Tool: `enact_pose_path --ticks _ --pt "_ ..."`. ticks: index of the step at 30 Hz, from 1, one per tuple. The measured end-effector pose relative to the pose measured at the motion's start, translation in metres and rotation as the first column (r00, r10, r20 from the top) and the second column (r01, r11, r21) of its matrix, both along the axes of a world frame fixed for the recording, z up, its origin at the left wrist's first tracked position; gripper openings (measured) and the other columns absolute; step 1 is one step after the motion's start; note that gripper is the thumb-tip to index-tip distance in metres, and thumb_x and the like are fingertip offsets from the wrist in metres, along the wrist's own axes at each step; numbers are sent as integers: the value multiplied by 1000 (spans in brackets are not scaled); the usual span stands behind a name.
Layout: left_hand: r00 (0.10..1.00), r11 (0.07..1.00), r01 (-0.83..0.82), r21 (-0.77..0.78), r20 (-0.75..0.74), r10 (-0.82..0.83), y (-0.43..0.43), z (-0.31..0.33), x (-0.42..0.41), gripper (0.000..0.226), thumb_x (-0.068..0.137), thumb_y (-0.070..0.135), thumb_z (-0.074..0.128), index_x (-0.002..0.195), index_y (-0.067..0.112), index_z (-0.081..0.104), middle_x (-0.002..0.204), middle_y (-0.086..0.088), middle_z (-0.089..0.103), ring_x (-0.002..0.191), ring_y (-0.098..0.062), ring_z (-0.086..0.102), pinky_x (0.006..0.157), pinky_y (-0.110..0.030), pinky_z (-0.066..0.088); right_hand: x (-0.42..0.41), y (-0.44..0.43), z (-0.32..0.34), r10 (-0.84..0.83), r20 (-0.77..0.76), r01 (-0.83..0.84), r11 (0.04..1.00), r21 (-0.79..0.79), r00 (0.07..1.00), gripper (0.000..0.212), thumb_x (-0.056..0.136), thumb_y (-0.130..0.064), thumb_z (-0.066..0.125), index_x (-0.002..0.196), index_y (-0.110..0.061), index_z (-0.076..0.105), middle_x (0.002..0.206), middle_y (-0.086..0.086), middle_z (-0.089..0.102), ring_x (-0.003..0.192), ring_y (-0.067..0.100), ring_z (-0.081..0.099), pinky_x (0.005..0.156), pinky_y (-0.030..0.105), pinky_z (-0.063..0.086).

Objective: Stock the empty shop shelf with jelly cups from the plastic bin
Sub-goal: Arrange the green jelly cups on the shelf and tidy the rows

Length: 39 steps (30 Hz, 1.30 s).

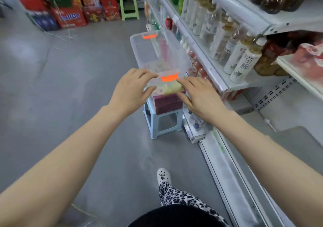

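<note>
**Both hands at the near end of the bin**

The clear plastic bin stands at 12 o'clock from the person, on a maroon box that sits on a pale blue stool on the grey floor. Pale yellow jelly cups lie in the bin's near end, too blurred to count.

The left hand and right hand reach to either side of the bin's near orange latch. Each has its fingers spread and nearly straight, with the thumb lower down. The fingertips lie at the bin's end wall and neither hand has closed around it.

At 3 o'clock from the bin runs the white shelf unit, with white-labelled bottles in a row on its middle tier. At 4 o'clock a lower shelf shows a bare grey board. Far off at 11 o'clock are a green stool and stacked red cartons. A white shoe is at 6 o'clock.
</note>
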State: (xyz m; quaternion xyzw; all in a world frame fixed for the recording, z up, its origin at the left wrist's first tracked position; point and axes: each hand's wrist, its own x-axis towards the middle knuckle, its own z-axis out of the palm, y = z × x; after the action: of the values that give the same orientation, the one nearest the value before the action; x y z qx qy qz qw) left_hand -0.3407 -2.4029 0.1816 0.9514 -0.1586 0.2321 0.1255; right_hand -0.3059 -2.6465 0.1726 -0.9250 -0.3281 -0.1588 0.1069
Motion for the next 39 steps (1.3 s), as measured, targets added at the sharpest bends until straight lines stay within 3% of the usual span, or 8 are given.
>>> enact_pose_path --ticks 12,20,26,29,33,39 --pt "991 999 -34 23 -127 37 115 -38 183 33 89 23 66 121 14 64 109 -6 65 98 -31 58 88 -39 47 191 121 -53 -12 -168 17 999 30 986 47 96 -40 43 128 -10 58 118 9 63 102 33 59 85 46 48" --pt "965 988 150 40 -224 -138 200 -68 323 31 89 23 66 119 15 65 109 -5 65 97 -30 59 86 -40 50 284 193 -89 -256 -251 271 962 26 933 43 95 -37 47 125 -10 62 118 10 66 100 36 62 83 46 50" --pt "900 909 408 87 -206 -384 235 -69 428 29 86 23 70 113 13 68 106 -7 68 98 -31 62 85 -38 50 321 244 -99 -449 -364 477 879 -18 816 41 96 -37 48 129 -14 58 117 9 66 98 36 62 83 44 48" --pt "843 856 512 75 -237 -483 229 -74 478 30 90 29 59 115 13 67 107 -8 67 101 -33 61 89 -40 50 331 253 -104 -538 -408 581 814 -23 738 44 95 -39 44 125 -11 61 113 12 67 95 37 62 82 46 50" --pt "725 734 673 93 -277 -630 193 -84 538 32 92 28 56 118 12 65 108 -9 66 99 -34 59 89 -41 49 348 252 -111 -660 -482 720 689 -82 576 50 92 -44 38 120 -10 62 105 12 66 93 36 62 80 46 51" --pt "592 600 794 97 -343 -729 145 -96 606 39 93 38 47 119 15 65 111 -6 65 101 -31 59 88 -43 50 378 240 -131 -760 -522 831 533 -160 387 35 95 -38 46 121 -17 58 113 6 62 100 31 58 84 41 44"
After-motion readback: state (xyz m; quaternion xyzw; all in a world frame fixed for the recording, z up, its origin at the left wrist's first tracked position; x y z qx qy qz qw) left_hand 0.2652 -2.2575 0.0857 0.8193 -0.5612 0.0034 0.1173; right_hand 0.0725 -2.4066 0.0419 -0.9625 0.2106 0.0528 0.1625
